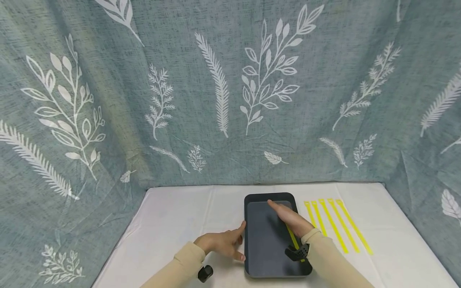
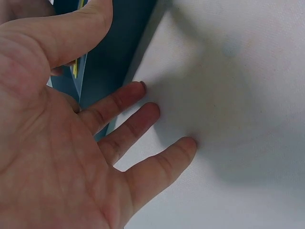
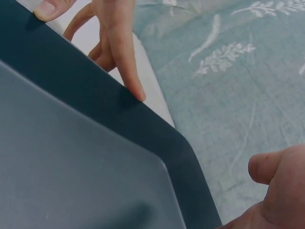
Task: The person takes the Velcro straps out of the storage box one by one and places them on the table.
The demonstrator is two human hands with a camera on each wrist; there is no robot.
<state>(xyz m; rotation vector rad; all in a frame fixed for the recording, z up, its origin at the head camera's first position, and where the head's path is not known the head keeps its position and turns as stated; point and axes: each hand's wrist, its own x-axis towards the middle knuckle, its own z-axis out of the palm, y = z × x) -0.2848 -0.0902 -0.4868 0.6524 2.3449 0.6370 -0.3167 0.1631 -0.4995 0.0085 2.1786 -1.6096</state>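
Note:
A dark grey rectangular tray [image 1: 264,244] lies on the white table. My left hand [image 1: 225,243] is at its left side, with the index fingertip and thumb tip at the rim and the other fingers over the cloth. In the left wrist view the left hand's fingers [image 2: 167,164] are spread and fairly straight. Over the tray's right half reaches my right hand [image 1: 293,220], fingers extended toward the far end. Beneath that hand a yellow strap [image 1: 293,238] lies lengthwise inside the tray, partly hidden by the hand and wrist. The right thumb [image 3: 269,167] stands apart from the tray.
Several more yellow straps [image 1: 333,224] with wider slotted ends lie side by side to the right of the tray. A white cloth [image 1: 173,216] covers the table. Behind and at both sides hangs a grey-green curtain [image 1: 230,160] with white leaf prints.

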